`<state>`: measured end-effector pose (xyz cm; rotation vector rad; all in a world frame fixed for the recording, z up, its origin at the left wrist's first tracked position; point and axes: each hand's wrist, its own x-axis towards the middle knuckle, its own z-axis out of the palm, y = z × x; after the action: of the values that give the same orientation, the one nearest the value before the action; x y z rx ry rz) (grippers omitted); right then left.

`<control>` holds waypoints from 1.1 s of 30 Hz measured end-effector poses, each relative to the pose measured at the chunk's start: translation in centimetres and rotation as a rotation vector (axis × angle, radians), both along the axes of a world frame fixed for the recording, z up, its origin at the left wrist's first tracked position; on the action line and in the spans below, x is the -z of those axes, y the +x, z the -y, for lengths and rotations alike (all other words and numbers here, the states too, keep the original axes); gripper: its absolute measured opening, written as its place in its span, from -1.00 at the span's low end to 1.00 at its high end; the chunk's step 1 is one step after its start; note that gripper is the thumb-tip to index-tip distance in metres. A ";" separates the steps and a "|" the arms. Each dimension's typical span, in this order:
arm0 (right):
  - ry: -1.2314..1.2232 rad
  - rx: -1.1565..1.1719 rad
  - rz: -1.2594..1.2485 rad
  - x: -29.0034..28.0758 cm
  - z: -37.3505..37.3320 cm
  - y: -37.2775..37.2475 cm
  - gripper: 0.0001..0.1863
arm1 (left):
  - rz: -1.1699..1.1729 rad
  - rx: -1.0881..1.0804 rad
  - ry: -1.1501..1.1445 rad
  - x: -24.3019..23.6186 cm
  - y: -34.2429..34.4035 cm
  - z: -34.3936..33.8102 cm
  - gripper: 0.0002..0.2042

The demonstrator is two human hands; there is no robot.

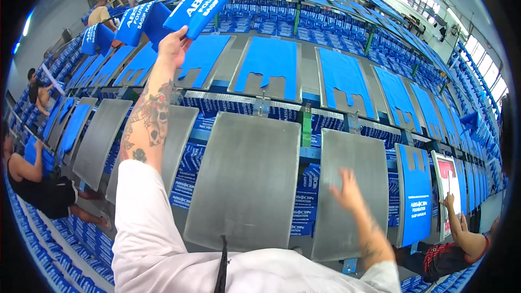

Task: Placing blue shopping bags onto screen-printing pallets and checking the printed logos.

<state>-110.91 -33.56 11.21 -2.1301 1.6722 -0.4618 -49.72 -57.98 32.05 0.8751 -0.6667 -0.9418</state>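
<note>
My left hand (176, 46) is raised at the far upper left, fingers closed on the lower edge of a blue bag (214, 1) with white print. More blue printed bags (142, 26) hang draped to the left of it. My right hand (348, 191) is over a bare grey board (353, 154), fingers apart and slightly blurred, holding nothing. Whether it touches the board I cannot tell. Another bare grey board (244, 179) lies directly in front of me. On the board to the right rests a flat blue bag (415, 198) with white print and cut-out handles.
Beyond, a second row of tilted boards carries unprinted blue bags (266, 68). At the right, a person's hands hold a framed printing screen (449, 195). Another person (40, 179) handles blue bags at the left. Racks below the boards are filled with printed blue bags (187, 176).
</note>
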 end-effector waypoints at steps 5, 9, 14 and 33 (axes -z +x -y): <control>-0.165 0.274 -0.191 12.3 -10.0 -1.2 -0.38 | 0.033 -0.053 -0.029 2.8 4.4 -1.2 -0.80; -0.244 0.302 -0.178 13.3 -10.3 -1.3 -0.46 | 0.027 -0.094 -0.058 3.0 6.6 -0.7 -0.79; -0.232 0.318 -0.140 12.4 -10.0 -1.1 -0.47 | -0.103 -0.259 -0.008 2.5 9.3 0.6 -0.78; -0.268 0.350 -0.053 12.8 -10.4 -1.6 -0.48 | 0.330 0.715 0.351 20.7 -13.4 -17.7 -0.87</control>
<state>-112.48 -23.16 -1.55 -2.0408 2.1295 -0.7763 -63.09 -40.28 11.31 1.1413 -1.1619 -1.6059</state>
